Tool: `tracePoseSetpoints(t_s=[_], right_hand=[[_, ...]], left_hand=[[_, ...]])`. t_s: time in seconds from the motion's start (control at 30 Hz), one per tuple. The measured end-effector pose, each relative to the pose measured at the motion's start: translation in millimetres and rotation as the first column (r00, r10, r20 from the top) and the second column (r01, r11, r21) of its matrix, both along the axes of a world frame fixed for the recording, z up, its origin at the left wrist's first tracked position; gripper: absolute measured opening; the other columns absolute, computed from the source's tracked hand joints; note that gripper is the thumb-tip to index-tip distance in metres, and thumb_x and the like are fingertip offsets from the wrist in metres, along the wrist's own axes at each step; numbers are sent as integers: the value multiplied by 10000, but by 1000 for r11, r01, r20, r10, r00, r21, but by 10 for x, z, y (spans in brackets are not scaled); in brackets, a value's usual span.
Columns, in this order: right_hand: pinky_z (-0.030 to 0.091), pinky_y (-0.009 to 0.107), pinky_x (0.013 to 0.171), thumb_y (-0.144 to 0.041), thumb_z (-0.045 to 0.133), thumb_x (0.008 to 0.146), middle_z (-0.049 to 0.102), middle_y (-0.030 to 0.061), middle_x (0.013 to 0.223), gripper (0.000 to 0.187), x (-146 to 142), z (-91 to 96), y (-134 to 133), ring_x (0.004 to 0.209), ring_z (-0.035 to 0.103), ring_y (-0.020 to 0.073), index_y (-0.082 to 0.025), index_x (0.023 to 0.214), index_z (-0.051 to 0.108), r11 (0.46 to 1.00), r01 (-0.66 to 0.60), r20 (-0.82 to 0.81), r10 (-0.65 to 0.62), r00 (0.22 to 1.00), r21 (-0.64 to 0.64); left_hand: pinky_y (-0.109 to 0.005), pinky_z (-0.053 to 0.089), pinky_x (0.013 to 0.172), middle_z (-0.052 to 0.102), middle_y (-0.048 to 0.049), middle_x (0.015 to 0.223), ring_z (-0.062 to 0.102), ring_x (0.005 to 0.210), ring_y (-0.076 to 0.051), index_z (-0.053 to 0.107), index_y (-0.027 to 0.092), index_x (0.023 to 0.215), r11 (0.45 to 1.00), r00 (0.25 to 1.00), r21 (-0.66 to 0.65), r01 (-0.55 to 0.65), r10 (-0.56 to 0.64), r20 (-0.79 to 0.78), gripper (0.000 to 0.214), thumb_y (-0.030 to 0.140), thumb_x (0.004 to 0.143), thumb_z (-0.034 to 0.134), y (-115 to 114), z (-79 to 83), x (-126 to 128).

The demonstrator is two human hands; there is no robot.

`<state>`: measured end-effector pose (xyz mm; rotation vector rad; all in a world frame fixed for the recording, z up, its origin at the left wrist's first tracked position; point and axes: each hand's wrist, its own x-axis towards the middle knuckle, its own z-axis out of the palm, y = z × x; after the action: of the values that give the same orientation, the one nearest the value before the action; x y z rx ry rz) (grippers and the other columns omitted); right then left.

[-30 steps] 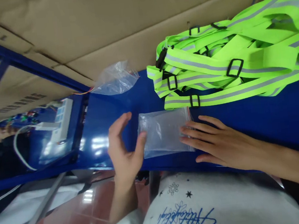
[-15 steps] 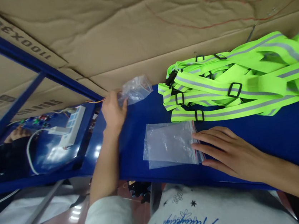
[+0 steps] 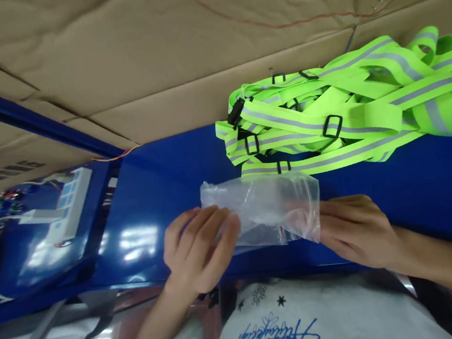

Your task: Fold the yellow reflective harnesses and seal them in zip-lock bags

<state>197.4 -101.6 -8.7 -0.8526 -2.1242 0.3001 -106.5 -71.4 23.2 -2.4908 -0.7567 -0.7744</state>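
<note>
A clear plastic bag (image 3: 260, 198) is stretched between my hands over the blue tabletop. It overlaps other clear bags with a red zip line, and I cannot tell where one ends and another begins. At its left end, my left hand (image 3: 202, 245) has its fingers curled on the plastic. My right hand (image 3: 355, 231) grips the right end, its fingertips partly behind the see-through film. Just beyond the bags lies a heap of neon-green reflective straps (image 3: 318, 118) with grey stripes and black buckles.
Cardboard (image 3: 135, 54) walls the back of the blue table (image 3: 146, 186). To the left, past a blue metal frame (image 3: 37, 123), a white power strip (image 3: 70, 203) with a plugged-in cable lies on another blue surface. Thin coloured wires (image 3: 118, 155) stick out near the corner.
My left hand has come from the back left corner to the front middle, bringing the crumpled bag over the flat ones. My right hand's fingers have closed at the bags' right end. The view has shifted right.
</note>
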Motion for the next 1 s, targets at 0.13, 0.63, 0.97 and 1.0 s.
tracePoseSetpoints(t_s=[0.13, 0.63, 0.97, 1.0], right_hand=[[594, 240, 732, -74, 477, 1012, 777, 57, 1172, 385, -47, -6, 16, 902, 738, 110, -212, 1325, 651, 981, -193, 22, 193, 981, 1], [394, 375, 1000, -532, 511, 1046, 723, 44, 1299, 407, -200, -94, 83, 1186, 590, 223, -198, 1168, 710, 964, -162, 384, 233, 893, -209], [381, 343, 1001, -358, 621, 1025, 754, 19, 1114, 201, -215, -72, 74, 1089, 587, 192, -183, 1097, 688, 973, -179, 155, 201, 967, -146], [383, 346, 998, -312, 628, 1021, 757, 12, 1100, 154, -217, -85, 68, 1080, 593, 191, -187, 1088, 689, 972, -184, 144, 205, 968, -146]], left_hand=[[-451, 603, 897, 787, -54, 1018, 760, 1018, -241, 660, 248, 1042, 996, 998, -61, -58, 57, -14, 321, 9, 829, 682, -179, -72, -141], [-530, 504, 1055, 699, -110, 1259, 674, 1150, -291, 618, 231, 1319, 805, 989, -575, -145, 116, -87, 463, 543, 977, 611, -86, -89, -596], [-236, 481, 658, 725, -26, 885, 634, 746, -134, 760, 225, 1076, 330, 831, -941, -81, 544, 119, 295, 465, 909, 711, 581, -183, -589], [-228, 475, 660, 717, -24, 868, 626, 746, -129, 762, 220, 1048, 296, 832, -954, -44, 539, 129, 290, 462, 891, 732, 617, -175, -598]])
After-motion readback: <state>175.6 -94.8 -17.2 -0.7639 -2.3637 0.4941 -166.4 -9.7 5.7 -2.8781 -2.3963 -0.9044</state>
